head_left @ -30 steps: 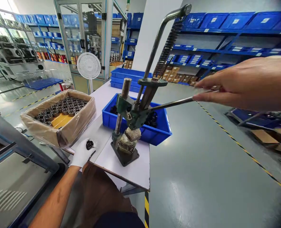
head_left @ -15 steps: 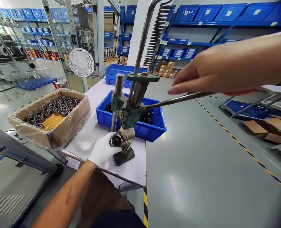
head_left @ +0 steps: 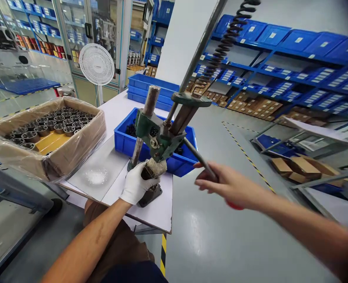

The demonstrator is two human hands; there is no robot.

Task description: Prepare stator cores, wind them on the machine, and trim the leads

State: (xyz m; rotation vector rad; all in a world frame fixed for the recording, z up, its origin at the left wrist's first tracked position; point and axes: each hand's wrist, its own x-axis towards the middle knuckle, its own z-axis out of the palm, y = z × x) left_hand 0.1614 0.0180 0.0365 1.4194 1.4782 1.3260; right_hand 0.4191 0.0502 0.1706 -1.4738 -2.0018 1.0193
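Note:
My left hand (head_left: 135,184), in a white glove, is closed around a dark ring-shaped part (head_left: 146,172). The part is tucked under the worn metal block at the lower end of a green hand press (head_left: 154,137), and the fingers hide most of it. On the right, my bare right hand (head_left: 218,181) is at the end of the steel press lever (head_left: 199,156), which lies between its fingers and palm. The lever slopes down toward me. Below the left hand shows the dark base (head_left: 151,196) of the press.
A plastic-lined carton (head_left: 54,165) of metal rings stands at the left. Behind the press is a blue bin (head_left: 122,143) with black parts. White granules (head_left: 96,176) lie on the table (head_left: 162,212). A coil spring (head_left: 221,51) hangs above, and a white fan (head_left: 96,65) stands behind.
My right hand has come down onto the lever, and the lever's end has swung lower. My left hand has shifted the ring-shaped part under the press block. The view has turned slightly.

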